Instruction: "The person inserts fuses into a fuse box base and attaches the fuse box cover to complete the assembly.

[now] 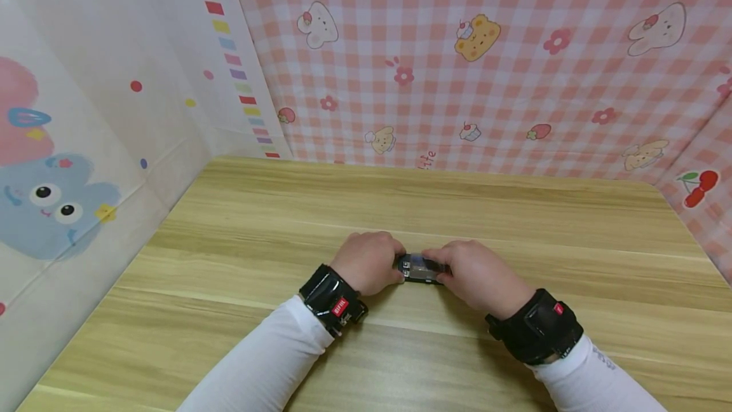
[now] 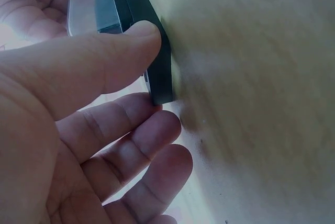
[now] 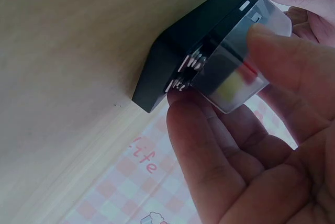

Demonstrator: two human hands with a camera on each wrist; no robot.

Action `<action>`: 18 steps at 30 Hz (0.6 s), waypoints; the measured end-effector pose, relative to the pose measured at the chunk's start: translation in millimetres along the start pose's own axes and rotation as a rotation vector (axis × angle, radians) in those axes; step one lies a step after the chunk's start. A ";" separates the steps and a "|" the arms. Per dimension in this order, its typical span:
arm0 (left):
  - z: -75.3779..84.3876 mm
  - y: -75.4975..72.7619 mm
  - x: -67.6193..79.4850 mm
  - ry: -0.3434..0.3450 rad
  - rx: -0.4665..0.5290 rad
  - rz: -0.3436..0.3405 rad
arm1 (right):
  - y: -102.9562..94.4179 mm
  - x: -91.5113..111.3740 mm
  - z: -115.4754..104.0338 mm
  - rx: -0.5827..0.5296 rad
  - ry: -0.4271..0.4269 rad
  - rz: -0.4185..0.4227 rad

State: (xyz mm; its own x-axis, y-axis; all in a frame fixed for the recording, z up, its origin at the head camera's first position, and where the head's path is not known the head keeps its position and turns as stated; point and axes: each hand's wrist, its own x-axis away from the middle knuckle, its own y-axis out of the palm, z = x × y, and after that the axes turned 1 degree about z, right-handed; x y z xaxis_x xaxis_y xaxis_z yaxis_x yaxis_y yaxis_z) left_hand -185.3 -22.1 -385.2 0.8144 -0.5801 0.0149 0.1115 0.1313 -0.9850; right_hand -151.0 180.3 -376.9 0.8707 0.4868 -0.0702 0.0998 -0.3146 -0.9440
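Observation:
A small black box base (image 3: 170, 59) with a clear plastic cover (image 3: 230, 75) lies close to the table between both hands. My left hand (image 1: 368, 264) pinches its left end, the thumb along one long side and the index fingertip at the end; the other fingers are loosely bent. At the other end, my right hand (image 1: 474, 275) pinches the clear cover between thumb and fingers. The cover stands at a tilt to the base in the right wrist view. Shiny metal contacts (image 3: 194, 62) show at the base's end, beside the right index fingertip. Red and yellow patches appear through the cover.
The wood-grain table (image 1: 274, 208) spreads around the hands. Behind it hangs a pink checked cloth (image 1: 434, 100) with cartoon prints, and a white printed cloth (image 1: 166, 138) hangs on the left. Black straps (image 1: 334, 301) sit on both wrists.

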 end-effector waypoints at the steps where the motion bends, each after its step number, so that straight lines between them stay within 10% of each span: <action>1: 0.2 -0.2 0.0 0.000 0.000 0.002 | 0.0 0.0 -0.2 -0.001 0.001 0.001; 18: -1.3 -0.4 -0.5 -0.002 0.025 -0.007 | 0.9 -1.0 -0.2 -0.042 0.011 -0.013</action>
State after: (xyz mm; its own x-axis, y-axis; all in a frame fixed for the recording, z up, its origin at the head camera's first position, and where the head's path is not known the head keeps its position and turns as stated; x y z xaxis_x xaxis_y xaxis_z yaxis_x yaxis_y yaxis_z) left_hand -186.5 -22.8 -385.0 0.8148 -0.5793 0.0224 0.1315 0.1470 -0.9803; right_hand -151.7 179.3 -377.6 0.8746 0.4819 -0.0542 0.1311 -0.3426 -0.9303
